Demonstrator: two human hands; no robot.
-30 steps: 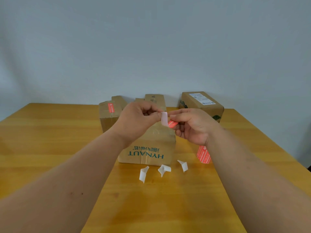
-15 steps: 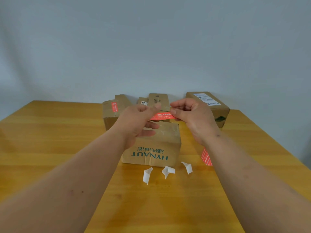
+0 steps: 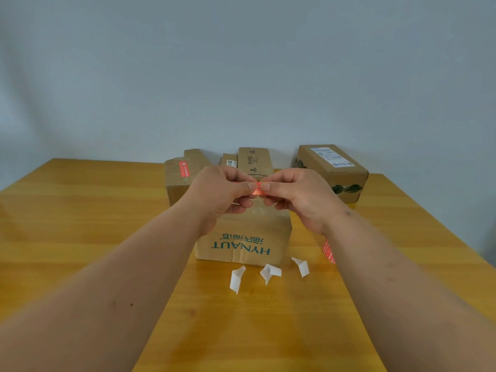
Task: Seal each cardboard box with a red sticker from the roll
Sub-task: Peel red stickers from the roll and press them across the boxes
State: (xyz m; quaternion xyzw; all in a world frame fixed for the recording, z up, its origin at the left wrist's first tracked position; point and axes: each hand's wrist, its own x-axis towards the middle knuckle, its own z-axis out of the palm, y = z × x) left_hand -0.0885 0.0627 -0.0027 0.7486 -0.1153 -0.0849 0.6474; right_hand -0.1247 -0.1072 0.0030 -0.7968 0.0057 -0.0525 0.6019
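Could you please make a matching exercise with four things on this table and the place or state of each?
Things:
1. red sticker
2. HYNAUT box
3. white backing scraps
4. sticker roll

Places:
A. beside the right forearm, partly hidden
B. pinched between both hands
C. lying in front of the box
D. below the hands

Pairs: 1-B, 2-D, 3-C, 4-A

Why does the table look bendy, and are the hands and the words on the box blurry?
Head view: the wide lens bows the table edges; the left hand and right hand, pinching the red sticker, look slightly soft; HYNAUT on the front box reads clearly, upside down; light is even, with soft glare on the wood.
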